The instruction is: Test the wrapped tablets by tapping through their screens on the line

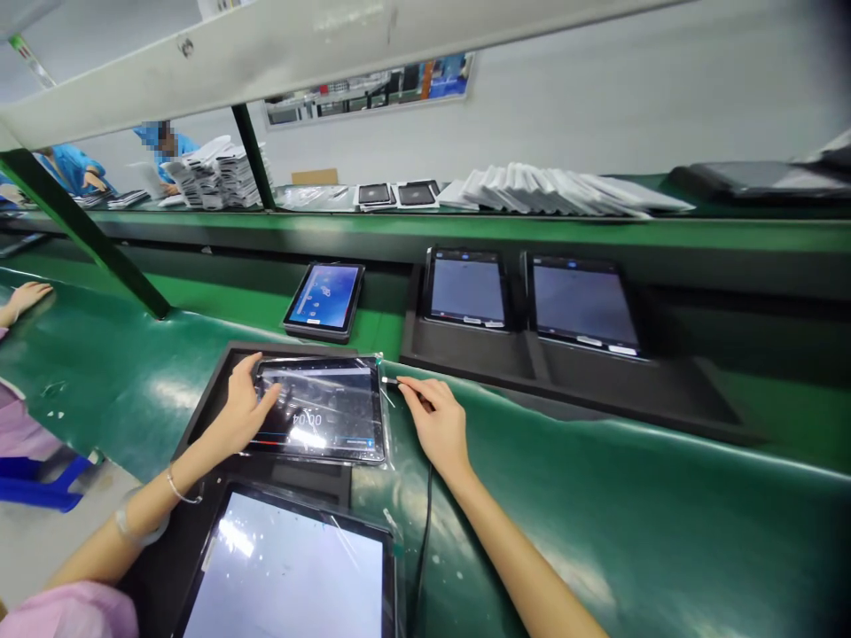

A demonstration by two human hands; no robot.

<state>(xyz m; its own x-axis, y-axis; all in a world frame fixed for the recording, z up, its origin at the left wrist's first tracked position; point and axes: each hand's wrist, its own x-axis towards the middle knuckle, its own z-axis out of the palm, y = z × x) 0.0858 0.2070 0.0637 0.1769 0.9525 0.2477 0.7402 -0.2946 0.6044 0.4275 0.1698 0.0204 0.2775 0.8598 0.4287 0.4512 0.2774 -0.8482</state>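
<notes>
Glossy black glass under film, that's the tablet (323, 409), lying flat in a dark tray (211, 390) on the green tabletop (598, 514), just in front of the person. Left hand (243, 412) rests spread on its left edge, fingers flat on the screen, steadying it. Right hand (435, 421) sits just beside the right edge, fingers pinched narrow around a small cable plug (391, 381) whose black cable (424, 532) trails back toward the body. My read: the slab is stiff, moderately light, slippery under that wrapping and easy to scratch or crack, so hold it by the side edges, not the glass. Another lit tablet (292, 567) lies nearer; more screens (525, 297) stand propped behind
</notes>
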